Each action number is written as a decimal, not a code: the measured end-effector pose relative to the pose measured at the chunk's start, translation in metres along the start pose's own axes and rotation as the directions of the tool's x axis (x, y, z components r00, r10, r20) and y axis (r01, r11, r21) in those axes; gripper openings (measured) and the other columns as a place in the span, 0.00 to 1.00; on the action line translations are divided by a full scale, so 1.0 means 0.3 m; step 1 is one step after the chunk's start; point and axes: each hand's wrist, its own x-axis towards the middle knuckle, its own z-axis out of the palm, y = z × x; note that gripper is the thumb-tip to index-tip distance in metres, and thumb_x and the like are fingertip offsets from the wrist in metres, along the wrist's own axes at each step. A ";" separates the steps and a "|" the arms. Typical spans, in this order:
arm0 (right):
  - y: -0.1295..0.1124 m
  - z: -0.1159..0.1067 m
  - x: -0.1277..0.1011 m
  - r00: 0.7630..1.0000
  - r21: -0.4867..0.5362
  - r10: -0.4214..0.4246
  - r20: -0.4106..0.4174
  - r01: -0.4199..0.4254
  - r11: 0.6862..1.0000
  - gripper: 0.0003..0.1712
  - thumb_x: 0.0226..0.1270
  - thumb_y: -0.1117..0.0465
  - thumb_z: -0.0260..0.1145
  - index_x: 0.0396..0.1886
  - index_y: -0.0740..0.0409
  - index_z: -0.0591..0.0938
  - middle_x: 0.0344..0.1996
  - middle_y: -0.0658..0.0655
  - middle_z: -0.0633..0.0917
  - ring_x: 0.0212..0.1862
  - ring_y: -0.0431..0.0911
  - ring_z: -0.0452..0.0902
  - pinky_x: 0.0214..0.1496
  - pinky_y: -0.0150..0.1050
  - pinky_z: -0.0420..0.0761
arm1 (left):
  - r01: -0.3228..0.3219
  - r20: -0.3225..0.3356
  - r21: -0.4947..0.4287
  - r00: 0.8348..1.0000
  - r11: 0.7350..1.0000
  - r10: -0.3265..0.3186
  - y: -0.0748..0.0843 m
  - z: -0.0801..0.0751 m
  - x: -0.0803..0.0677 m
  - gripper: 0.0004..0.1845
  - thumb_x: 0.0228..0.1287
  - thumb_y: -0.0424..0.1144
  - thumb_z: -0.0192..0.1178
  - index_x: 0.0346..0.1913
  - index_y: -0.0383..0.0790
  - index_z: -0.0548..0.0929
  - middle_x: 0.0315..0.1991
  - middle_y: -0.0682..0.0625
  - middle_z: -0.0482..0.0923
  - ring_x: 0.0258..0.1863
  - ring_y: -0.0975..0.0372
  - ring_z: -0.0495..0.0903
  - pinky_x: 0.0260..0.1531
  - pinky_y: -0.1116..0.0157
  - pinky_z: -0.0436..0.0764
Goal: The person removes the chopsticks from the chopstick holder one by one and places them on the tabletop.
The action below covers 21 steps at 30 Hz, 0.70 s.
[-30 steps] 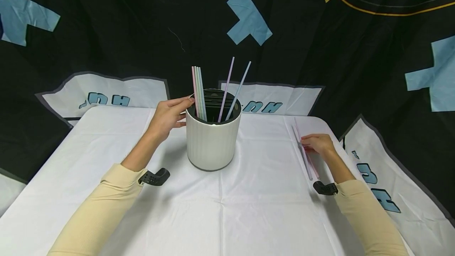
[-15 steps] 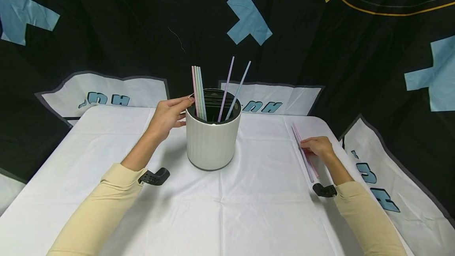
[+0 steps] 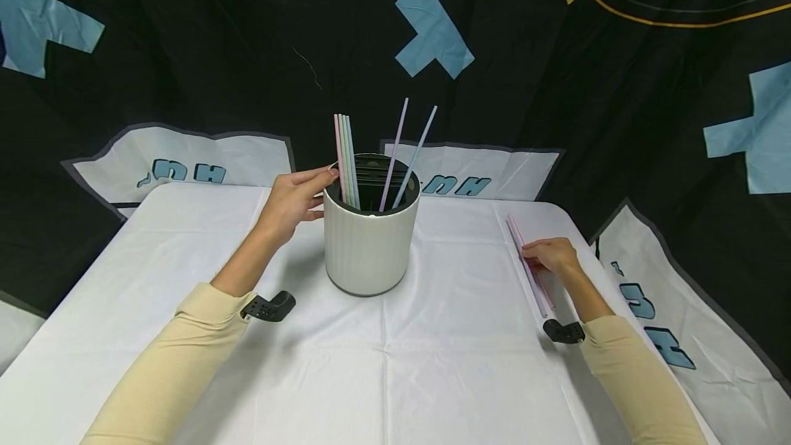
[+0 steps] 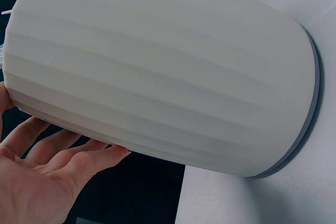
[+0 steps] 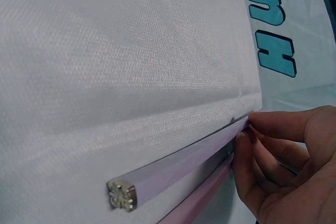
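We are recording a small change at the right edge of the counter [image 3: 321,376]: against the picture of a second ago, the far ends of the lilac stick [image 5: 178,167] and the pink stick [image 5: 202,195] are lying closer together, and the right hand [image 3: 553,254] is sitting slightly nearer the counter's near edge. For the work in hand, we are reading this as a hold being settled; we are not seeing the lilac stick raised well clear of the counter. The right hand is pinching it between thumb and finger. The pink stick is running just beside it; whether any finger is also holding that one, we are unable to tell.

The left hand [image 3: 289,208] is gripping the container [image 3: 371,256] at its left side, one digit resting at the rim and others bearing on the outer wall, some fingertips being hidden. The container is standing upright toward the counter's far edge, roughly midway between its sides.

As to appearance, the lilac stick is showing pale, flat sides and a squared near end with a patterned, metallic-looking face. The container is presenting a white ribbed wall, dark interior and dark foot. Inside, a cluster of pale sticks [image 3: 345,156] is standing at the left, while a mauve stick [image 3: 395,146] and a blue stick [image 3: 420,146] are leaning rightward.
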 end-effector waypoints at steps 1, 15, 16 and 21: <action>0.000 0.001 0.000 1.000 -0.003 0.003 -0.002 -0.003 1.000 0.22 0.68 0.62 0.67 0.54 0.75 0.83 0.35 0.58 0.89 0.29 0.37 0.82 0.34 0.31 0.86 | 0.000 0.001 -0.001 1.000 1.000 0.000 0.000 0.000 0.000 0.30 0.74 0.54 0.58 0.72 0.44 0.74 0.72 0.45 0.72 0.67 0.46 0.76 0.60 0.47 0.81; -0.008 -0.008 -0.004 0.999 0.001 -0.013 -0.050 0.014 1.000 0.22 0.69 0.60 0.67 0.55 0.72 0.83 0.37 0.58 0.88 0.28 0.35 0.80 0.32 0.27 0.84 | 0.000 -0.004 -0.011 1.000 1.000 -0.001 -0.001 0.005 0.002 0.30 0.74 0.53 0.59 0.72 0.43 0.75 0.71 0.44 0.73 0.66 0.45 0.76 0.59 0.47 0.81; -0.015 -0.011 -0.006 0.999 -0.002 -0.025 -0.047 0.025 1.000 0.22 0.69 0.59 0.66 0.55 0.72 0.83 0.37 0.57 0.89 0.28 0.35 0.80 0.32 0.26 0.84 | -0.001 -0.006 -0.009 1.000 1.000 0.001 -0.002 0.005 0.002 0.29 0.74 0.53 0.59 0.72 0.43 0.75 0.71 0.44 0.73 0.66 0.45 0.76 0.59 0.47 0.81; -0.090 -0.023 -0.030 0.994 0.059 -0.106 -0.012 0.107 0.993 0.22 0.73 0.60 0.63 0.57 0.74 0.81 0.43 0.62 0.88 0.31 0.35 0.82 0.37 0.26 0.85 | -0.005 -0.009 -0.005 1.000 1.000 0.005 -0.003 0.003 0.002 0.29 0.74 0.53 0.59 0.72 0.43 0.75 0.70 0.44 0.73 0.66 0.46 0.77 0.59 0.47 0.81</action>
